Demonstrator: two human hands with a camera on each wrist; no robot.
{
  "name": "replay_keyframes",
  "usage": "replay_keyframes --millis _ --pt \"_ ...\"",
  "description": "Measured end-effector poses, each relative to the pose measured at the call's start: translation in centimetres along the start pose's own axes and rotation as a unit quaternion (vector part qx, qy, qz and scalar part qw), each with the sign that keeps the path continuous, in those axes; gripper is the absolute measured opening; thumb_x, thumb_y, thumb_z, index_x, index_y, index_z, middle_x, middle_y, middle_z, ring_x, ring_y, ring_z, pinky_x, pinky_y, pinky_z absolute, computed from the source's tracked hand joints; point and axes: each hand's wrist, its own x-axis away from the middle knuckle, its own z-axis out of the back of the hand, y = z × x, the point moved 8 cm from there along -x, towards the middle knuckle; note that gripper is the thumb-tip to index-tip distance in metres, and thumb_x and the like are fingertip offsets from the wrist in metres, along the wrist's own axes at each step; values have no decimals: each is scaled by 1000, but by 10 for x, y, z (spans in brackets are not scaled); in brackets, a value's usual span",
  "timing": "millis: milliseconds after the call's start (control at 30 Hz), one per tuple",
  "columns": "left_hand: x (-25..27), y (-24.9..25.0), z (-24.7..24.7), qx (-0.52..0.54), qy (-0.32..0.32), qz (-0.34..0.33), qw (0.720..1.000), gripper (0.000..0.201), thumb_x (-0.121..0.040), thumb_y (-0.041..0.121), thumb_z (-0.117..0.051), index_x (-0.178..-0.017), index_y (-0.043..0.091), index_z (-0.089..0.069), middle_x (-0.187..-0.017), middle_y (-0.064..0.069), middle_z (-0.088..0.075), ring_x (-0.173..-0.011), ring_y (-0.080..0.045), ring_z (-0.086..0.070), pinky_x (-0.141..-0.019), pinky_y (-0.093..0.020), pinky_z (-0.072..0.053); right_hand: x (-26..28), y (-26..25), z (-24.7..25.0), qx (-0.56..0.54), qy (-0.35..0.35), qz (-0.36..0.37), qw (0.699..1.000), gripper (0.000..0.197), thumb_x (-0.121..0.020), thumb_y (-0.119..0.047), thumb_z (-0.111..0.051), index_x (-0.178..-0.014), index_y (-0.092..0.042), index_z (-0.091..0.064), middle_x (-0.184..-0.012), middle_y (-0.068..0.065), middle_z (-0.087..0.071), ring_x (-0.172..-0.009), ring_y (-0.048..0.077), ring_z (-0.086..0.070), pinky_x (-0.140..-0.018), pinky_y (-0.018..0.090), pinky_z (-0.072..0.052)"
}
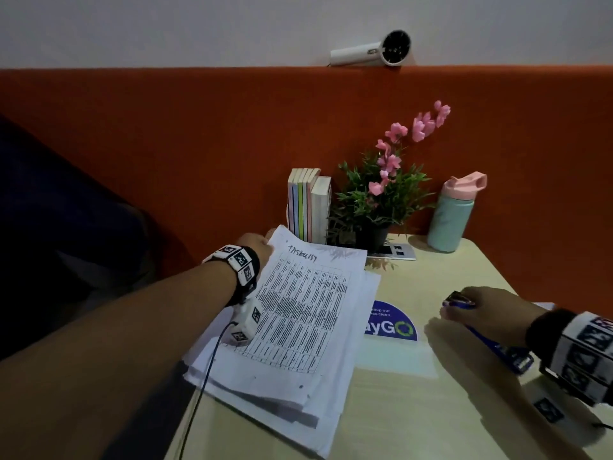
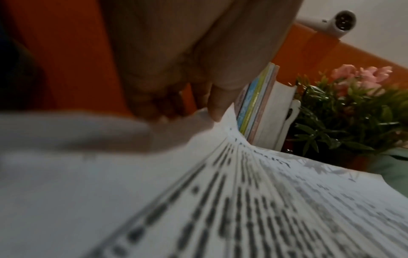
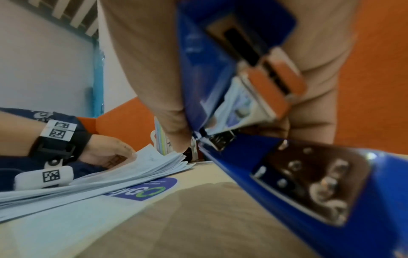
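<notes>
Pinching the far corner of a paper stack lying on the desk, a person's left hand steadies it while the right hand clasps a blue stapler alongside, near a black pot holding a pink-flowered plant.

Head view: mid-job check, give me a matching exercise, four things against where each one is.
1 stapler
2 paper stack
3 bottle
4 hair dryer

A atop the orange partition
B corner pinched by the left hand
C gripped in the right hand
D upright beside the plant

Pairs: 1-C, 2-B, 3-D, 4-A
</notes>
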Motion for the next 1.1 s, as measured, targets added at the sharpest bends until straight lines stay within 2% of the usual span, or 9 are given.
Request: replay_keyframes --millis 100,233,333,500,667,800,900,1000,1100 --pt "9 4 -8 -123 -54 8 991 32 -98 38 -52 -112 10 -60 -88 -8 -65 -78 -24 -64 -71 -31 -54 -3 -18 -6 56 -15 46 997 20 -95 -45 -53 -92 -25 -52 -96 -1 -61 -85 17 -54 -69 28 -37" --pt "18 2 -18 -217 -123 5 968 17 -100 31 -52 -92 18 -45 -75 -2 -49 -62 -14 -47 -55 -24 -38 0 -56 -25 96 -38 122 987 13 -91 -32 -53 -87 -26 -43 -88 -7 -51 -81 18 -51 -67 27 -38" --pt "24 -1 -22 -272 -150 1 951 30 -99 31 -55 -75 17 -43 -72 0 -45 -59 -12 -42 -52 -22 -33 -6 -70 -47 148 -59 120 980 30 -92 -34 -54 -118 -21 -44 -116 2 -49 -102 21 -56 -81 30 -45" --pt "39 -4 -21 -328 -190 -6 926 28 -94 37 -63 -98 11 -56 -75 -2 -54 -61 -13 -50 -54 -22 -40 -16 -68 -35 177 7 113 978 37 -97 -40 -45 -128 -20 -42 -126 5 -43 -114 24 -47 -88 34 -44" --pt "64 5 -17 -366 -216 -19 905 40 -98 38 -58 -117 3 -61 -69 -2 -51 -55 -11 -47 -49 -20 -39 -15 -62 -28 159 -56 97 981 41 -95 -38 -49 -131 -20 -43 -130 5 -39 -124 27 -42 -98 36 -39" --pt "70 4 -15 -377 -224 -19 899 31 -102 29 -50 -112 1 -60 -69 -2 -48 -54 -11 -44 -46 -19 -35 -10 -93 -5 107 26 116 987 42 -94 -32 -52 -132 -17 -45 -130 5 -45 -113 24 -51 -91 34 -46" --pt "73 5 -13 -375 -206 -22 903 18 -103 24 -46 -99 6 -49 -68 -2 -44 -53 -11 -40 -42 -17 -31 -6 -119 -31 4 -84 80 993 29 -90 -23 -49 -114 -7 -54 -100 11 -65 -88 31 -63 -73 34 -51" --pt "83 13 -15 -366 -217 -42 904 24 -103 27 -48 -110 6 -58 -87 -9 -63 -69 -19 -55 -51 -22 -41 -2 -139 -38 -46 -102 87 990 34 -92 -23 -51 -119 -3 -51 -85 8 -64 -72 25 -58 -62 28 -43" --pt "86 8 -19 -363 -205 -44 908 37 -102 21 -52 -132 0 -57 -135 -15 -60 -119 -28 -61 -88 -30 -50 -3 -145 -36 -49 -89 77 992 39 -93 -21 -51 -126 0 -55 -94 9 -62 -78 23 -55 -64 28 -48"
